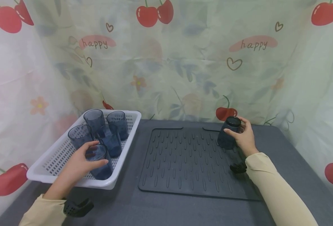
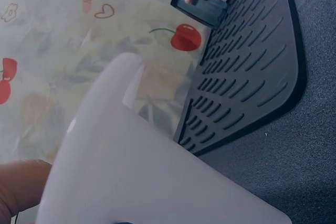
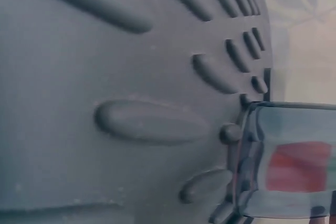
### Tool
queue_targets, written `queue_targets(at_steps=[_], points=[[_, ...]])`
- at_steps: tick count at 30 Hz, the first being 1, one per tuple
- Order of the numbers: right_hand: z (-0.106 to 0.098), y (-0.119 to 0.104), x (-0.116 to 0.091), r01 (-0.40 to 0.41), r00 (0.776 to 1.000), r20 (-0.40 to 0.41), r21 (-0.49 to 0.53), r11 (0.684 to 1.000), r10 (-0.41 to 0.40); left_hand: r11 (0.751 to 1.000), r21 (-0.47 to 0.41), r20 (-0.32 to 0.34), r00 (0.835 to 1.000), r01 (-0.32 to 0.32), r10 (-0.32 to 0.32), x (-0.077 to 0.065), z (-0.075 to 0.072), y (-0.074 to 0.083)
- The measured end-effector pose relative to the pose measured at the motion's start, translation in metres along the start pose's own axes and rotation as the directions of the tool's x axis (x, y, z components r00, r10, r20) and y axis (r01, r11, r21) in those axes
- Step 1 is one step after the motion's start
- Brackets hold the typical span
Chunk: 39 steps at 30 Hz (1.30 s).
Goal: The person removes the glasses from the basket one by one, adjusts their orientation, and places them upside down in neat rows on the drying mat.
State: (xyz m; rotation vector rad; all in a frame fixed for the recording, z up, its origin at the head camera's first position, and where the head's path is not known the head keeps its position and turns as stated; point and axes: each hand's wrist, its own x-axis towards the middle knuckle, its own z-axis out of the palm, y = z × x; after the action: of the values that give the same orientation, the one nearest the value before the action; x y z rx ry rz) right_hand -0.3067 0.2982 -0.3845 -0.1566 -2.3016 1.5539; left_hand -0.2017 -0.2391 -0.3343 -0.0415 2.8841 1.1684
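Observation:
At the front right corner of a white plastic basket (image 1: 70, 180), my left hand (image 1: 80, 161) holds a blue-tinted drinking glass (image 1: 103, 172) near its rim, thumb and fingers on either side. Several more such glasses (image 1: 113, 141) stand upright behind it in the basket. My right hand (image 1: 245, 138) grips another blue glass (image 1: 226, 139), bottom up, at the back right of a dark ribbed drying mat (image 1: 180, 163). In the right wrist view the mouth of this glass (image 3: 294, 166) is down at the ribs. The basket wall (image 2: 142, 166) hides most of the left hand in the left wrist view.
The mat has a raised edge and lies right of the basket on a dark grey cloth-covered table (image 1: 183, 210). A printed curtain (image 1: 169, 62) with cherries and hearts closes off the back and both sides. Black straps sit at both wrists, below cream sleeves (image 1: 279, 188).

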Motion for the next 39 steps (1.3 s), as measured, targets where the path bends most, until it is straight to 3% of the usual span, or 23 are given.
queue_targets(at_steps=[12,24,39], points=[[-0.003,-0.003,0.005,0.000,1.000,0.027,-0.033,0.999,0.001,1.000,-0.001,0.000,1.000,-0.016,0.016,0.000,-0.002,0.002],[-0.002,-0.007,0.005,-0.011,0.999,0.030,0.006,1.000,0.011,0.999,0.034,-0.019,0.999,0.028,-0.027,0.004,-0.005,0.001],[-0.008,-0.021,0.001,0.024,0.999,0.027,0.030,0.999,-0.024,0.997,-0.057,-0.088,0.995,0.050,-0.055,-0.001,-0.013,0.003]])
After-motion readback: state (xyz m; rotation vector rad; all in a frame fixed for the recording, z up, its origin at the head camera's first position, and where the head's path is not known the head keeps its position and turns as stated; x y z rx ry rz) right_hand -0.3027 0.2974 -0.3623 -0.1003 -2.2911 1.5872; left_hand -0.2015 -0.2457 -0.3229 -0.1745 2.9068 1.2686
